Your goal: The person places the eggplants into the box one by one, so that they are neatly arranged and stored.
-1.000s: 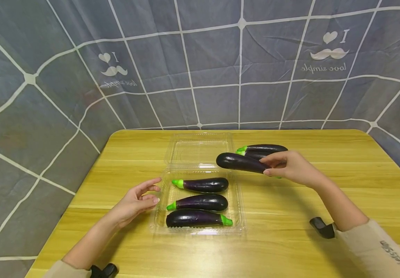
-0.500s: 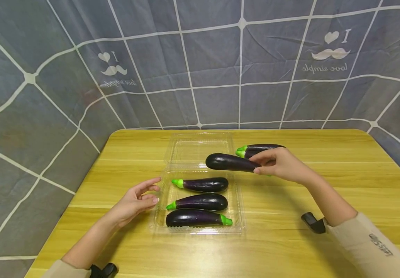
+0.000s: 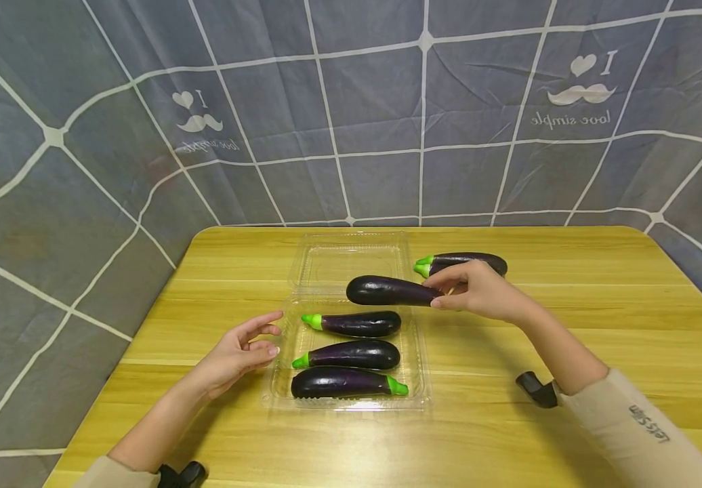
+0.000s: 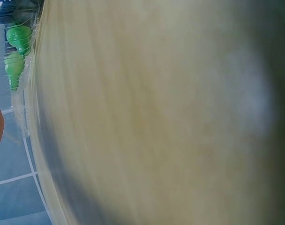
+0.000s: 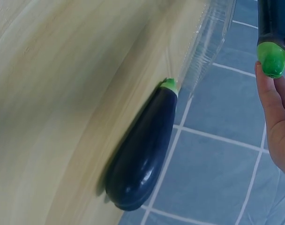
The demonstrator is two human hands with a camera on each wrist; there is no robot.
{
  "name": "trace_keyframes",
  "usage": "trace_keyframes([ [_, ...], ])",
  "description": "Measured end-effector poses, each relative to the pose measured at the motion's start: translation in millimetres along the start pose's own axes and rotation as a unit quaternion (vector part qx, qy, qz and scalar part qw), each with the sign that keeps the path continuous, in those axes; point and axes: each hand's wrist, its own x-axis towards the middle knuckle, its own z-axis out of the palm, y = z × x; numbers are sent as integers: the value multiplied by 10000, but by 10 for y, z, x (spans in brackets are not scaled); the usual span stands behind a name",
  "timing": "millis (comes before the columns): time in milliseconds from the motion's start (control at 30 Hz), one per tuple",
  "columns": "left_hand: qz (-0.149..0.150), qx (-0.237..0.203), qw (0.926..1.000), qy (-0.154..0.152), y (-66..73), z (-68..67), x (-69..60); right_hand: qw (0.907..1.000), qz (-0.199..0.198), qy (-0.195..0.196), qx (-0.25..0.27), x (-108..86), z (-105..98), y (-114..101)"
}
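My right hand (image 3: 479,290) pinches an eggplant (image 3: 387,291) near its green stem end and holds it above the far right part of a clear plastic clamshell box (image 3: 419,352). In the right wrist view the held eggplant (image 5: 273,23) points its green cap (image 5: 273,58) toward the fingers. Three eggplants lie side by side in the box: a far one (image 3: 360,324), a middle one (image 3: 354,354) and a near one (image 3: 341,383) with its stem to the right. My left hand (image 3: 235,356) stays beside the box's left wall, fingers loosely bent, holding nothing.
Behind the box its clear lid (image 3: 351,261) lies folded back on the wooden table (image 3: 485,420). More eggplants (image 3: 469,260) lie close together at the back right, partly hidden by my right hand. A grey checked curtain (image 3: 363,122) hangs behind the table.
My right hand has carried the eggplant leftward, from beside the other loose eggplants to over the box's far edge. The left hand and the eggplants in the box look unmoved.
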Motion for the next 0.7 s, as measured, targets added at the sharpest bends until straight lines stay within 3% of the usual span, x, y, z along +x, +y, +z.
trace_keyframes([
  [700, -37, 16, 10000, -19, -9, -18, -2, 9987, -424, -283, 61, 194, 212, -35],
])
